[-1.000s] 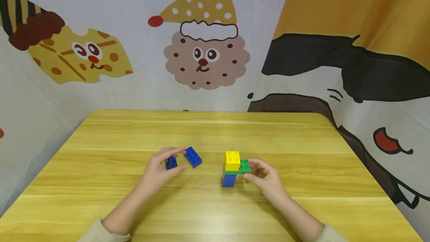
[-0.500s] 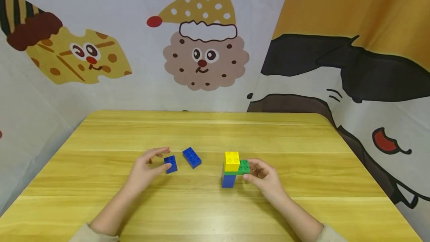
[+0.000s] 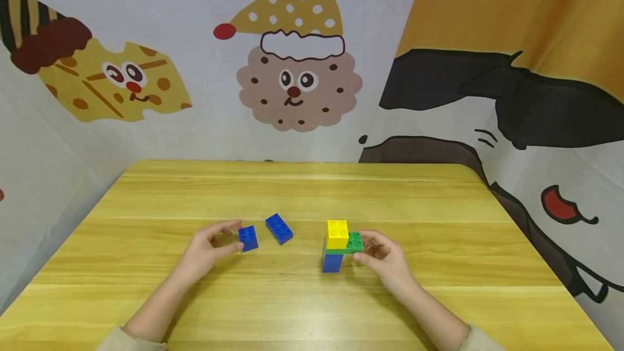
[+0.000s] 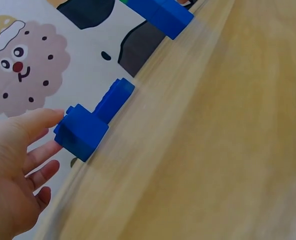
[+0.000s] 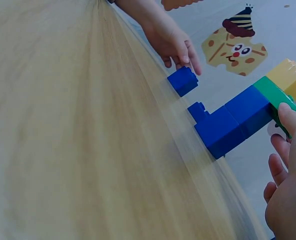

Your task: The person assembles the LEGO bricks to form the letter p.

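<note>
My left hand (image 3: 205, 248) has thumb and index fingertips at the left corners of a small square blue brick (image 3: 248, 238), pinching it where it sits on the table. In the left wrist view the thumb lies over an edge of this blue brick (image 4: 83, 131), and the index fingertip goes partly behind it. My right hand (image 3: 385, 259) pinches the right end of a flat green brick (image 3: 355, 242) between thumb and fingers. That green brick sticks out from a small tower, under a yellow brick (image 3: 337, 234) and on top of stacked blue bricks (image 5: 233, 122).
A longer, flat blue brick (image 3: 279, 228) lies at an angle between the square brick and the tower. The wooden table (image 3: 312, 307) extends back to a wall cloth (image 3: 195, 134) printed with cartoon figures.
My left hand has drawn back to the left from over the blue bricks, and its thumb has shifted from the square brick's top to its left edge. The right hand stays on the tower.
</note>
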